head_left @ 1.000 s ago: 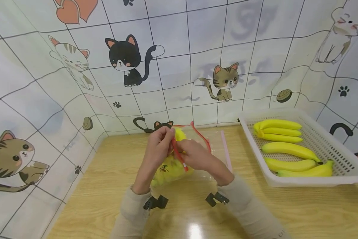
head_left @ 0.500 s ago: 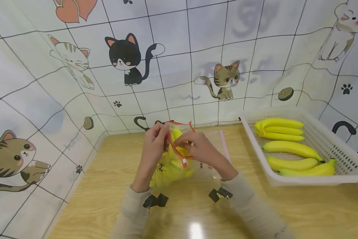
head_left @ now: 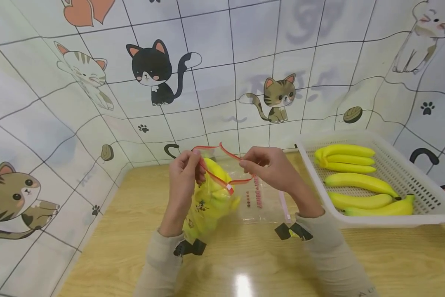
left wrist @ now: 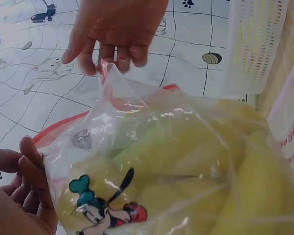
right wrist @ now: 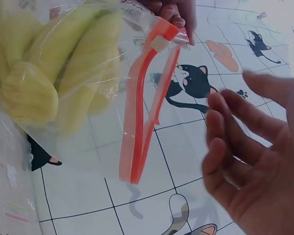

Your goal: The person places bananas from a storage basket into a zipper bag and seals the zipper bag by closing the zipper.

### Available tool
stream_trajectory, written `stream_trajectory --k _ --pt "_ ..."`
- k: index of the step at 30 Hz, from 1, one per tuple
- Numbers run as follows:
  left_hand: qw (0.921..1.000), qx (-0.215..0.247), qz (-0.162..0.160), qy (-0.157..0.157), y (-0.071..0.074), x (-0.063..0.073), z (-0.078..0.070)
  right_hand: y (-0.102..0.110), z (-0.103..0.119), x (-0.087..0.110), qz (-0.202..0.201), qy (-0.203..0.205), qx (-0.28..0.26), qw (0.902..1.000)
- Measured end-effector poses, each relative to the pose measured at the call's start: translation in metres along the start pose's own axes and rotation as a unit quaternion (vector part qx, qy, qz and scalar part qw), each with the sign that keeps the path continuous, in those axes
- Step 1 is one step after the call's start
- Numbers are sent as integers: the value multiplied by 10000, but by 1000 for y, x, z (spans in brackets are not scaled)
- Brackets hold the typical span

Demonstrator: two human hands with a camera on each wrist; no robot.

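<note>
A clear zip bag (head_left: 203, 216) with a red zip edge, a white slider (head_left: 229, 188) and a cartoon print stands on the table. Several yellow bananas (right wrist: 71, 63) are inside it, and its mouth gapes. My left hand (head_left: 183, 177) pinches the mouth's left edge between thumb and fingers, also seen in the left wrist view. My right hand (head_left: 272, 167) is raised at the right of the mouth. In the right wrist view its bent, loose fingers (right wrist: 220, 171) are apart from the red edge and hold nothing.
Another clear bag (head_left: 270, 206) with a pink edge and red print lies flat on the wooden table (head_left: 244, 260), right of the filled bag. At the right stands a white perforated basket (head_left: 319, 206) with several bananas (head_left: 359, 183). A cat-patterned sheet (head_left: 215, 82) covers the walls.
My right hand was at the bag's mouth beside the left one and has moved away to the right. The mouth has spread wider. My left hand keeps its hold, slightly further left.
</note>
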State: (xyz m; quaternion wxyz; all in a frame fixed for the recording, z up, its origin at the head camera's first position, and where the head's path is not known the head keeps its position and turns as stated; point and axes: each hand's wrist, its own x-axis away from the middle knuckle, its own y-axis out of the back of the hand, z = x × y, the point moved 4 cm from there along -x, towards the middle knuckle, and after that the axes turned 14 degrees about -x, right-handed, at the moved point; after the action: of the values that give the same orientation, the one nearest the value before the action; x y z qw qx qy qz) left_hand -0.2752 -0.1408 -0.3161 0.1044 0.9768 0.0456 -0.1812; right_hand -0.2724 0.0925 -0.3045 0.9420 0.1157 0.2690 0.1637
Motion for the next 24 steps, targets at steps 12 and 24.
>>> stream_trajectory --k 12,24 --pt "9991 50 -427 19 4 7 -4 -8 -18 -1 630 -661 534 9944" --pt "9994 61 -321 -78 -3 12 -8 -2 -37 -5 177 -965 -259 9948"
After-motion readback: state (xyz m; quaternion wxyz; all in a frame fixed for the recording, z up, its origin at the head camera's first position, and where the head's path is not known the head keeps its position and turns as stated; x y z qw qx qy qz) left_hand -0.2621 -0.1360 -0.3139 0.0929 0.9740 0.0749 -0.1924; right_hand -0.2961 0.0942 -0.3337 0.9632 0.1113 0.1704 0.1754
